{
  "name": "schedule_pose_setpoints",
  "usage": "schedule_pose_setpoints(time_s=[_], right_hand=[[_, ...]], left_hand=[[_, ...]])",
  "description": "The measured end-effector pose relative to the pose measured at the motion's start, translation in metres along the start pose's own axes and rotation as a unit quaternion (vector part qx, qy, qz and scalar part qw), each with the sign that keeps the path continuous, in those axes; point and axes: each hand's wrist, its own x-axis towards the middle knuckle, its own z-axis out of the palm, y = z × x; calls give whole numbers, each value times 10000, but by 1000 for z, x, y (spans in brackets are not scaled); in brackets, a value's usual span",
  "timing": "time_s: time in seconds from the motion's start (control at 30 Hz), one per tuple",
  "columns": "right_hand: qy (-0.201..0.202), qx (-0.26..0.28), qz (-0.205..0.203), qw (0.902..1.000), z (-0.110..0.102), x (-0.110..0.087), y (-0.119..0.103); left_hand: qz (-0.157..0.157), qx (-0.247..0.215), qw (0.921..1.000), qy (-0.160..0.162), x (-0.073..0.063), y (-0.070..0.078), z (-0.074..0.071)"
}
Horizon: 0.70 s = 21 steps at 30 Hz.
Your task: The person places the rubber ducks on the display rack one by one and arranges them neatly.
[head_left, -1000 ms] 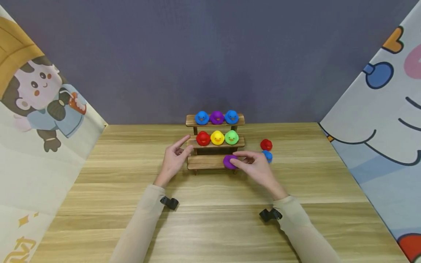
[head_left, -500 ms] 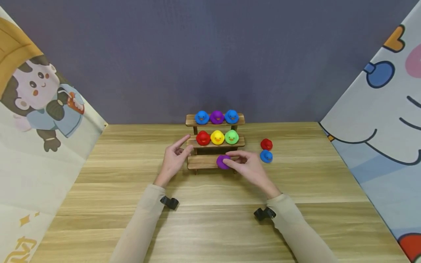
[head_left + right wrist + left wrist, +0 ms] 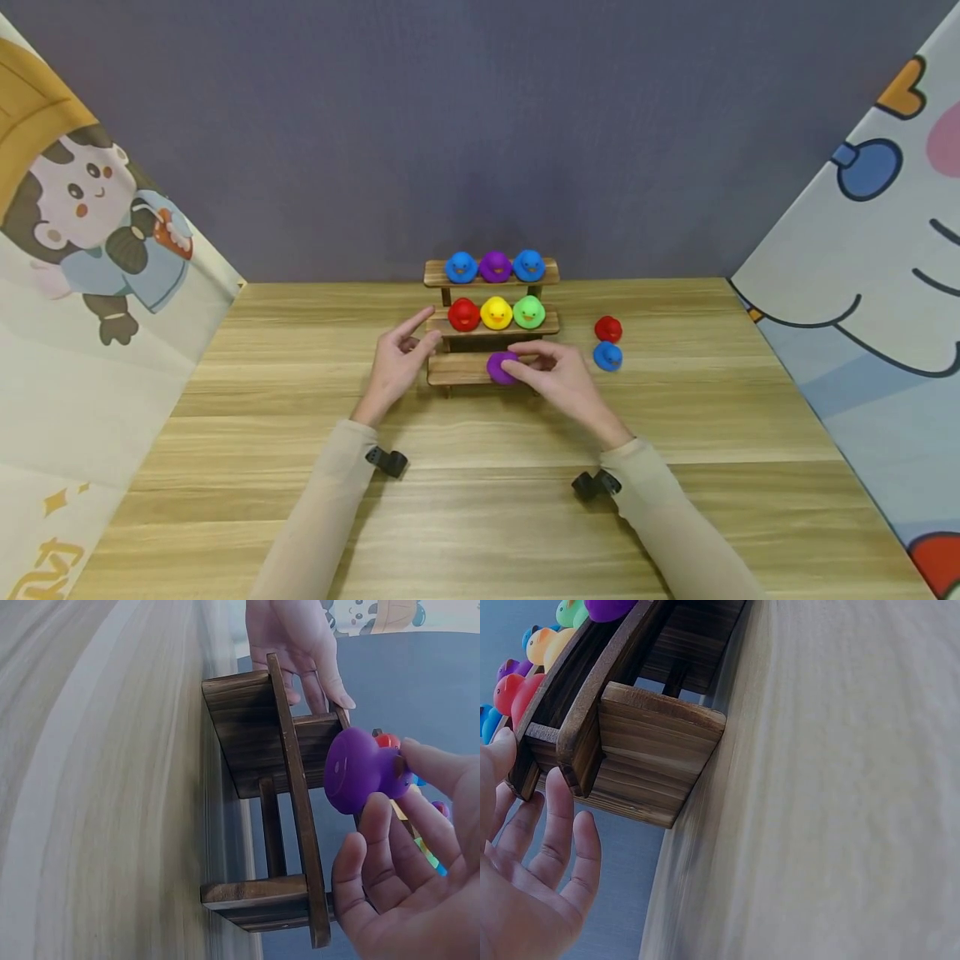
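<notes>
My right hand (image 3: 557, 377) pinches a purple rubber duck (image 3: 501, 367) between thumb and fingers. It is over the right half of the bottom tier of a wooden three-tier stand (image 3: 459, 368). In the right wrist view the duck (image 3: 354, 771) shows its flat base, tilted. My left hand (image 3: 397, 360) is at the stand's left end, fingers extended, thumb and fingertips right at the ends of the tiers. The middle tier holds red (image 3: 463, 314), yellow (image 3: 497, 313) and green (image 3: 529, 312) ducks. Blue (image 3: 461, 267), purple (image 3: 495, 267) and blue (image 3: 529, 266) ducks line the top tier.
To the right of the stand, a red duck (image 3: 608, 329) and a blue duck (image 3: 608, 356) rest on the wooden table (image 3: 480, 517). A dark grey wall panel (image 3: 480, 133) rises behind the stand, with cartoon-printed panels on both sides.
My right hand has carried the purple duck leftward along the bottom tier, uncovering the blue duck on the table. My left hand has kept its place.
</notes>
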Motion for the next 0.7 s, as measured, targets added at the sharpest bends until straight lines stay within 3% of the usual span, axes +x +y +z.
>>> schedule_pose_setpoints(time_s=[0.33, 0.7], right_hand=[[169, 99, -192, 9996, 14, 3, -6], [185, 7, -447, 9988, 26, 5, -10]], left_hand=[[111, 65, 9999, -45, -1, -2, -1], [-13, 5, 10000, -12, 0, -1, -1]])
